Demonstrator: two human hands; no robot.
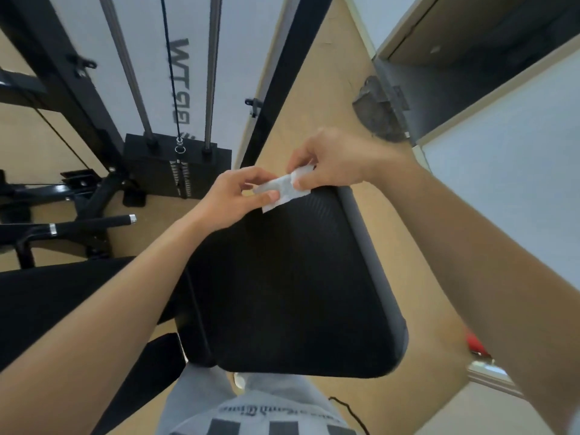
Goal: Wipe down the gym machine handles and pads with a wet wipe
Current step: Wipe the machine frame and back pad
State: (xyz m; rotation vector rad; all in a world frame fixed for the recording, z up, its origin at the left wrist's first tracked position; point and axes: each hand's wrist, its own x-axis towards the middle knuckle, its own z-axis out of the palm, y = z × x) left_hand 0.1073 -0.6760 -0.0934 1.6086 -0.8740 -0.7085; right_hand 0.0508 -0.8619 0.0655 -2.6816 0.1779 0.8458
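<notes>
Left hand and right hand pinch a crumpled white wet wipe between their fingertips, the black padded machine seat just beneath them.
Each hand's curled fingers grip one end; an uneven pull could tear the damp sheet or drop it.

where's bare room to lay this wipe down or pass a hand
The black pad is bare from the wipe down to its near edge. A strip of floor runs free between the pad and the white wall on the right. Left of the pad is crowded: a handle, the frame and the weight stack.
</notes>
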